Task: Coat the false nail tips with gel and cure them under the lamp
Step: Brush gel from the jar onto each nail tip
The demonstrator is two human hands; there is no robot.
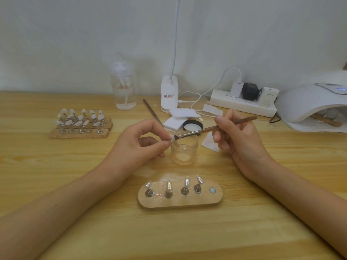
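Beside left hand (139, 142), over clear glass jar (185, 150), presumably for drips: it pinches white nail tip (171, 137); right hand (239, 136) grips brown wooden brush (206, 130).

jar (184, 147) behind holder board (180, 200), lamp (311, 104) far right

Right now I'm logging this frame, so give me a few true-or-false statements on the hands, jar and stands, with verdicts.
The right hand holds the brush. True.
The left hand is empty. False: it pinches a nail tip at the bristles.
The jar is closed. False: it is open, its lid lying behind it.
The near stand carries four holders. True.
The cure lamp stands left of the jar. False: it stands to the right.
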